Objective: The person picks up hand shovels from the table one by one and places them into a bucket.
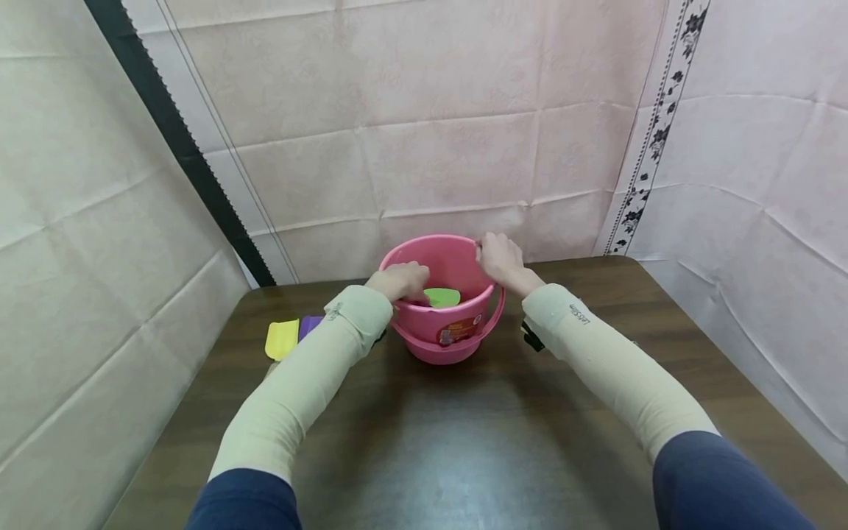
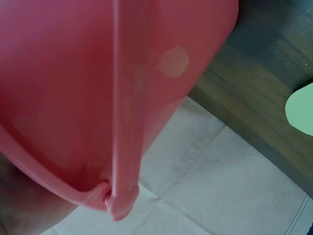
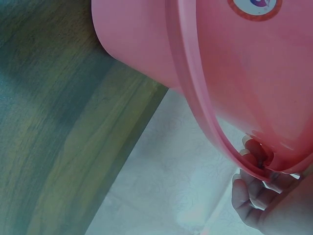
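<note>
The left hand grips the left part of the rim of a pink bucket, its fingers curled; the left wrist view shows only a blurred part of that hand at the lower corner, behind the rim. The right hand grasps the same rim on the opposite side, and the right wrist view shows its bent fingers close to where the handle joins the bucket. The bucket is between the two hands at the far part of the table, mouth upward; whether its base touches the wood cannot be told. Its handle hangs down in a curve across the front, below a red printed label. Inside the bucket, near the left hand, a bright green thing shows partly, the rest of it hidden. Pale sleeves cover both forearms, with dark blue cuffs nearer the body, and a small black device sits at the right wrist. Beside the left forearm, a yellow piece and a purple piece lie next to each other, the purple one partly covered by the sleeve. The table is dark brown with a wood grain, and pale creased cloth hangs behind it.
</note>
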`<state>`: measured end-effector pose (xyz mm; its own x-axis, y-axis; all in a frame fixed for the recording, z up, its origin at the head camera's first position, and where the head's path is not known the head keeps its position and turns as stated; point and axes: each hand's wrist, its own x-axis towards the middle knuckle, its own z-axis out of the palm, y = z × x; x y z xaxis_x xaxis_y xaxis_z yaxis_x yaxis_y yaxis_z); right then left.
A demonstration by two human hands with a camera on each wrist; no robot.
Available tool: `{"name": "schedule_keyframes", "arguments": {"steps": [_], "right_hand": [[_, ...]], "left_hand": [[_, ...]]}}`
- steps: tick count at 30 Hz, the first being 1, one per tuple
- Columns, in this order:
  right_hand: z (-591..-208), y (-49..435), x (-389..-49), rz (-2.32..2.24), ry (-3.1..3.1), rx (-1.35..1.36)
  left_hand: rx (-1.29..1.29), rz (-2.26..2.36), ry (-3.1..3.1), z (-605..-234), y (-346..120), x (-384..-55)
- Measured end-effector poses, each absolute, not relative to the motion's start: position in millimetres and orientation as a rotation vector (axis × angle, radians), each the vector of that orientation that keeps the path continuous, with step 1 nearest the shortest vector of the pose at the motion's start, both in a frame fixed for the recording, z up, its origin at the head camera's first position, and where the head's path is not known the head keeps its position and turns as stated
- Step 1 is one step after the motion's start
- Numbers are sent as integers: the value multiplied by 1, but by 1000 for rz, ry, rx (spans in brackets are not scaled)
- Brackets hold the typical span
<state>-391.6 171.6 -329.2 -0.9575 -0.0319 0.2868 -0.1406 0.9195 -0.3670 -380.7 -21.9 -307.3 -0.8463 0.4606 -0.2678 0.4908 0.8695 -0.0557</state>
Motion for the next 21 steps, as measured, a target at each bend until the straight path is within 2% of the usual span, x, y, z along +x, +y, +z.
{"name": "schedule_keyframes", "arguments": {"steps": [14,21], "right_hand": [[-326,171,-392,578,-2796,127],[-329,171,-390,590,-2803,131]], "left_hand": [[704,-44,2851,-302,-26,-376],[770,223,3053,-291,-53,-374]]}}
